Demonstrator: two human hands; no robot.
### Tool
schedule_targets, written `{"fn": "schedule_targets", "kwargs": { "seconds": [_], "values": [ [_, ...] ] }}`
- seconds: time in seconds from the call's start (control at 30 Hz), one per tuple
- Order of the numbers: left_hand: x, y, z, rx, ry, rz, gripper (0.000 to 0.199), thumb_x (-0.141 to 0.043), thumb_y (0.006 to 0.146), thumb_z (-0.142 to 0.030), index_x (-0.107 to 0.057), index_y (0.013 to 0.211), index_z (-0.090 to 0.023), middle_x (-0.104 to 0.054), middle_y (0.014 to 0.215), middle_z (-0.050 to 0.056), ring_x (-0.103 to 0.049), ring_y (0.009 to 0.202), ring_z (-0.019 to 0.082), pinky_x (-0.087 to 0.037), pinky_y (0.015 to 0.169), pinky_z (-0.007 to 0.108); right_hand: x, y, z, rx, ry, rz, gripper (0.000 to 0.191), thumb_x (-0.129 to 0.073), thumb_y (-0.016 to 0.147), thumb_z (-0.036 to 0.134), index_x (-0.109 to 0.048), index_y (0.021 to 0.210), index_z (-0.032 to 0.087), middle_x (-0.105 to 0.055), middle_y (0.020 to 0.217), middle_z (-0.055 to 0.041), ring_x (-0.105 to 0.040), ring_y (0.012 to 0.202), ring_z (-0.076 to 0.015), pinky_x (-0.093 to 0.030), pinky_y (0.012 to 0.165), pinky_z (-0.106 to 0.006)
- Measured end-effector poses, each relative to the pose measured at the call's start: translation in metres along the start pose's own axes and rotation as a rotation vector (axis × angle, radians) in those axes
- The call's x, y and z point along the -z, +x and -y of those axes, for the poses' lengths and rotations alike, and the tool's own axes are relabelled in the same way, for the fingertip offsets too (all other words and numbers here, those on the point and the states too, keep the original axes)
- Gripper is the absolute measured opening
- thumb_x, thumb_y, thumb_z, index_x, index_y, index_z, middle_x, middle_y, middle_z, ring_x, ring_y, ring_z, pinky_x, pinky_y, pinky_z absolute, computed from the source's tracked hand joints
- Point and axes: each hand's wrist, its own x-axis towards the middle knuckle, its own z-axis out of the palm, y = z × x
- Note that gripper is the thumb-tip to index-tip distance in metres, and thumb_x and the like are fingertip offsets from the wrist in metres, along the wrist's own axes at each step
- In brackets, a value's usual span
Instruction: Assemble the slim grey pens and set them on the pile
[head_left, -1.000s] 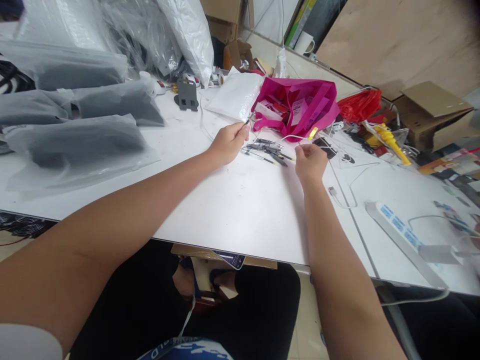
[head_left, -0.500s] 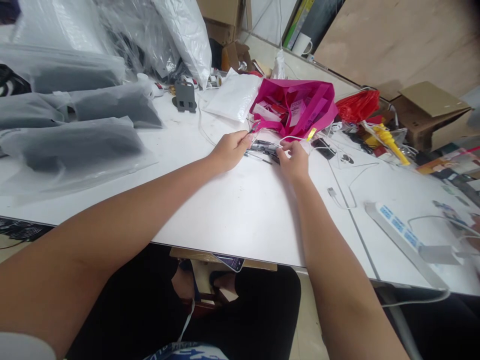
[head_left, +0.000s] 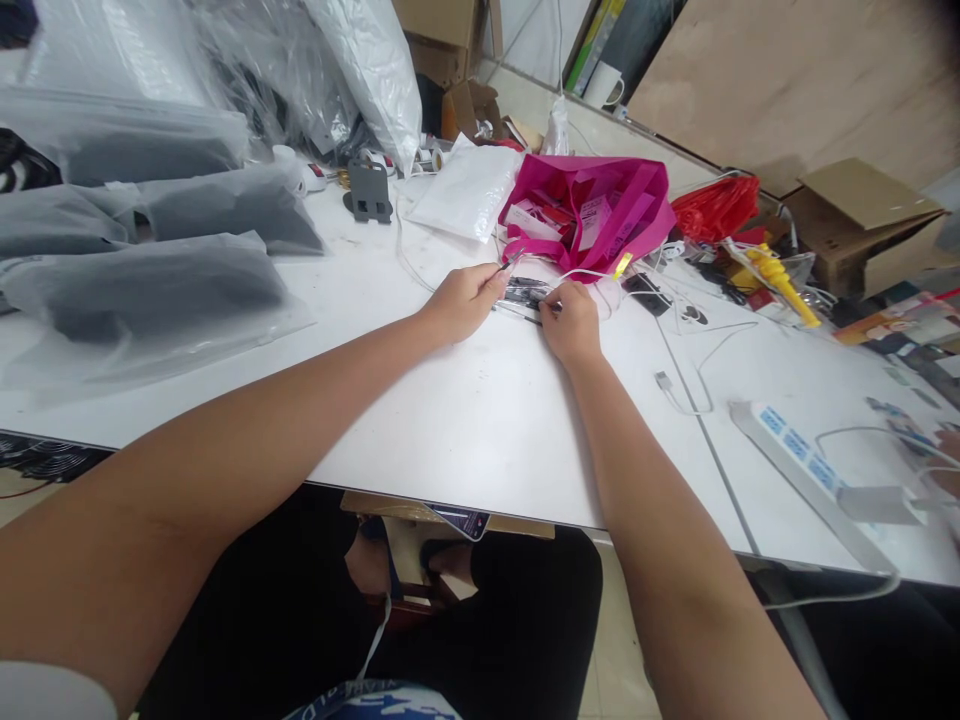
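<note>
My left hand (head_left: 466, 303) is closed round a thin, dark, pointed object (head_left: 507, 265), whose kind I cannot make out. Just right of it, a small pile of slender black and silvery pieces (head_left: 525, 291) lies on the white table (head_left: 480, 420). Fingers of my right hand (head_left: 574, 322) are pinched together at the pile's right edge, with a small dark bit showing at the tips. Whatever they grip is mostly hidden. Behind both hands stands an open magenta bag (head_left: 645, 205) with packets in it, and a white cable (head_left: 592, 274) runs over my right hand.
Grey items in frosted plastic bags (head_left: 150, 295) fill the left side. A dark stand (head_left: 370, 192) and a white padded mailer (head_left: 465, 190) lie towards the back. On the right are a power strip (head_left: 787, 460), a USB plug (head_left: 663, 380), a red bag (head_left: 716, 210) and a cardboard box (head_left: 862, 220).
My right hand has shifted left, closer to my left hand and over the edge of the pile. My left hand has stayed almost in place.
</note>
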Motion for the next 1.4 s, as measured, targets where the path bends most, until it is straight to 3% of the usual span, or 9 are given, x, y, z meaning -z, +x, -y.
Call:
{"fn": "schedule_targets", "kwargs": {
  "seconds": [0.27, 0.37, 0.47, 0.57, 0.7, 0.83, 1.03, 1.4],
  "values": [
    [0.000, -0.001, -0.002, 0.015, 0.021, 0.023, 0.034, -0.046, 0.106, -0.037, -0.058, 0.080, -0.019, -0.046, 0.066, -0.004, -0.043, 0.066, 0.013, -0.032, 0.068, 0.031, 0.001, 0.000, 0.000, -0.010, 0.058, -0.027, 0.023, -0.063, 0.078, 0.007, -0.051, 0.074, 0.026, -0.074, 0.090, -0.0091, -0.069, 0.089, -0.0269, -0.056, 0.085, -0.044],
    [0.000, -0.002, -0.002, 0.017, 0.024, 0.029, 0.035, -0.046, 0.106, -0.037, -0.058, 0.079, -0.018, -0.045, 0.065, -0.004, -0.042, 0.065, 0.013, -0.032, 0.067, 0.031, 0.008, 0.002, 0.007, -0.016, 0.109, -0.097, 0.019, -0.065, 0.079, 0.008, -0.057, 0.074, 0.024, -0.078, 0.094, -0.0099, -0.073, 0.092, -0.0270, -0.057, 0.089, -0.045],
    [0.000, -0.002, -0.002, 0.023, 0.010, 0.043, 0.035, -0.047, 0.107, -0.037, -0.058, 0.079, -0.018, -0.046, 0.066, -0.004, -0.043, 0.065, 0.012, -0.033, 0.067, 0.030, 0.018, 0.004, 0.017, -0.136, 0.230, -0.164, 0.015, -0.070, 0.078, 0.011, -0.062, 0.075, 0.023, -0.079, 0.094, -0.0085, -0.073, 0.085, -0.0243, -0.059, 0.085, -0.044],
    [0.000, 0.000, -0.004, 0.041, -0.022, 0.050, 0.035, -0.048, 0.107, -0.034, -0.059, 0.078, -0.017, -0.047, 0.065, -0.004, -0.042, 0.063, 0.011, -0.032, 0.065, 0.029, 0.030, 0.006, 0.026, -0.311, 0.491, -0.189, 0.015, -0.075, 0.077, 0.014, -0.063, 0.073, 0.022, -0.079, 0.092, -0.0053, -0.073, 0.079, -0.0189, -0.061, 0.080, -0.038],
    [0.001, 0.002, -0.015, 0.213, -0.201, 0.122, 0.035, -0.045, 0.108, -0.031, -0.059, 0.079, -0.017, -0.042, 0.058, -0.005, -0.035, 0.052, 0.009, -0.026, 0.053, 0.027, 0.044, 0.006, 0.035, -0.392, 0.840, -0.147, 0.020, -0.082, 0.077, 0.019, -0.061, 0.075, 0.022, -0.079, 0.091, -0.0029, -0.070, 0.071, -0.0129, -0.059, 0.064, -0.028],
    [0.006, 0.001, -0.029, 0.466, -0.494, 0.282, 0.035, -0.048, 0.107, -0.038, -0.058, 0.081, -0.018, -0.040, 0.061, -0.005, -0.023, 0.043, 0.006, -0.009, 0.044, 0.026, 0.054, 0.009, 0.039, -0.403, 0.977, -0.135, 0.031, -0.090, 0.074, 0.029, -0.060, 0.076, 0.023, -0.079, 0.093, -0.0014, -0.068, 0.068, -0.0095, -0.060, 0.066, -0.025],
    [0.015, -0.001, -0.034, 0.569, -0.638, 0.553, 0.037, -0.057, 0.102, -0.046, -0.062, 0.080, -0.017, -0.042, 0.064, -0.002, -0.022, 0.044, 0.005, -0.004, 0.042, 0.022, 0.061, 0.010, 0.040, -0.332, 0.985, -0.095, 0.031, -0.090, 0.074, 0.032, -0.059, 0.075, 0.026, -0.078, 0.095, -0.0007, -0.069, 0.073, -0.0121, -0.063, 0.068, -0.030],
    [0.018, 0.000, -0.032, 0.579, -0.602, 0.621, 0.039, -0.056, 0.102, -0.047, -0.063, 0.078, -0.018, -0.040, 0.061, -0.002, -0.019, 0.043, 0.005, -0.005, 0.041, 0.023, 0.067, 0.008, 0.037, -0.280, 0.936, -0.018, 0.036, -0.091, 0.074, 0.041, -0.058, 0.075, 0.028, -0.068, 0.075, 0.0006, -0.071, 0.080, -0.0180, -0.060, 0.064, -0.032]
  ]
}}
